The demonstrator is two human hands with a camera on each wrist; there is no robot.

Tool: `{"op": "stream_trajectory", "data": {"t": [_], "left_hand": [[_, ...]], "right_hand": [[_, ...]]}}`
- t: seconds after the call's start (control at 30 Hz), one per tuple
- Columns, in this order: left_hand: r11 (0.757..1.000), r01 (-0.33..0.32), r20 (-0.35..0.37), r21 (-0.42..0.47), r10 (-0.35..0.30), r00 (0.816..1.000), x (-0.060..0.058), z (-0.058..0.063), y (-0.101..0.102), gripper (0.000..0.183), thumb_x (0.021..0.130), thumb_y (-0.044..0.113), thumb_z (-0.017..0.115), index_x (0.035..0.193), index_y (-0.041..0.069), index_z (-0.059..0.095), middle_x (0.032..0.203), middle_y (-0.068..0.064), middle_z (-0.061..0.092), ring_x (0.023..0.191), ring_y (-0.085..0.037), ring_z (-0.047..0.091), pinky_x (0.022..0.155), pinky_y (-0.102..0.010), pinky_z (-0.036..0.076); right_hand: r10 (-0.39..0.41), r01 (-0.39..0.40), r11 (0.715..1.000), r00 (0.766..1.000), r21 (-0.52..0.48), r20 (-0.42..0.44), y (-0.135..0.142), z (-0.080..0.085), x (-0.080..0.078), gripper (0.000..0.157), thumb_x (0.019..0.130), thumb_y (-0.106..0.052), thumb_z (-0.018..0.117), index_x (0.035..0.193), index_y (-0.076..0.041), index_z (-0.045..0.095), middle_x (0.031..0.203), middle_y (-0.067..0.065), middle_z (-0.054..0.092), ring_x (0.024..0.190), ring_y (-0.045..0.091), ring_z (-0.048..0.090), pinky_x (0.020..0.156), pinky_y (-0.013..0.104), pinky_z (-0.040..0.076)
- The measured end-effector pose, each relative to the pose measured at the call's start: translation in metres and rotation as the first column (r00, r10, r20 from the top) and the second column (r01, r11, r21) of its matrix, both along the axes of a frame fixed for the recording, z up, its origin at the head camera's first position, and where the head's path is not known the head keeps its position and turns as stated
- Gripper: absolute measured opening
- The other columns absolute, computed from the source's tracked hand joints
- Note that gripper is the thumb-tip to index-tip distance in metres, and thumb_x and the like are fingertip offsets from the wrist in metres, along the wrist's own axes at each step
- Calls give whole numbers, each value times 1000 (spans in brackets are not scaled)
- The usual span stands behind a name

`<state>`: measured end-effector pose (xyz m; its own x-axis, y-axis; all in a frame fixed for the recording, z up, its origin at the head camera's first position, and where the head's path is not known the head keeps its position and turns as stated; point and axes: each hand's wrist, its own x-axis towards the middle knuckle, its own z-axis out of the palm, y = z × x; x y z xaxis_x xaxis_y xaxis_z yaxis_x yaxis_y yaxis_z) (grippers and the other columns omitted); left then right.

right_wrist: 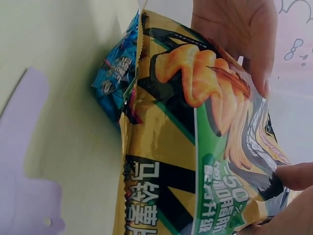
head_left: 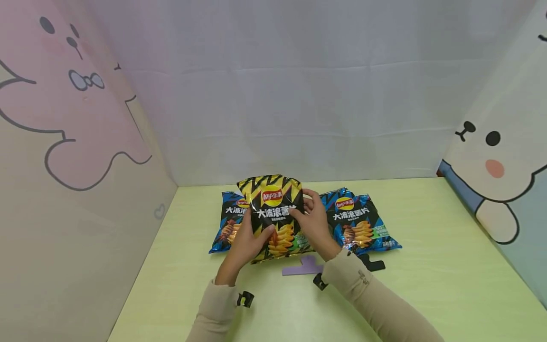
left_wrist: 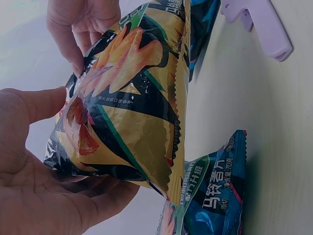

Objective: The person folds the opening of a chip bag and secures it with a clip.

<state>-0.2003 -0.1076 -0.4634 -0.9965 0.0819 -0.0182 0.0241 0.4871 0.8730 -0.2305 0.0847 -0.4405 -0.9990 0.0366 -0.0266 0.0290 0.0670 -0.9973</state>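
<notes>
A black-and-yellow bag of potato chips (head_left: 275, 219) is held up between both hands, its printed front towards the head camera. The left hand (head_left: 248, 241) grips its left side, thumb on the front and fingers behind, as the left wrist view also shows. On the bag's right edge, the right hand (head_left: 316, 223) has its thumb over the front and its fingers round the back. In the right wrist view the bag's crimped lower edge (right_wrist: 128, 147) hangs close over the table. One blue chip bag (head_left: 228, 225) lies partly hidden behind the left hand and the held bag.
Blue chip bags (head_left: 356, 225) overlap on the table to the right of the right hand. A purple clip (head_left: 301, 270) lies in front of the held bag, and a black clip (head_left: 375, 263) is beside the right sleeve. Printed curtains (head_left: 316, 95) enclose the pale table (head_left: 448, 266).
</notes>
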Motion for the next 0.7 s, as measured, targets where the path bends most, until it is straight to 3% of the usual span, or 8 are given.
{"op": "stream_trajectory", "data": {"t": [0.53, 0.7], "left_hand": [[1000, -28, 24, 7, 28, 999, 19, 3, -12, 95, 97, 44, 65, 162, 9, 5, 168, -20, 19, 153, -46, 23, 118, -67, 26], [999, -32, 9, -3, 32, 999, 23, 2, -17, 93, 96, 44, 66, 162, 11, 9, 164, -21, 28, 150, -46, 31, 118, -65, 29]], "right_hand": [[-1, 1, 1000, 1000, -26, -2, -10, -2, 11, 60, 92, -8, 72, 145, -15, 44, 136, 15, 64, 118, 29, 64, 99, 45, 55], [3, -3, 999, 1000, -39, -1, -14, -3, 14, 59, 92, -7, 72, 144, -14, 45, 136, 16, 64, 117, 30, 64, 99, 45, 56]]}}
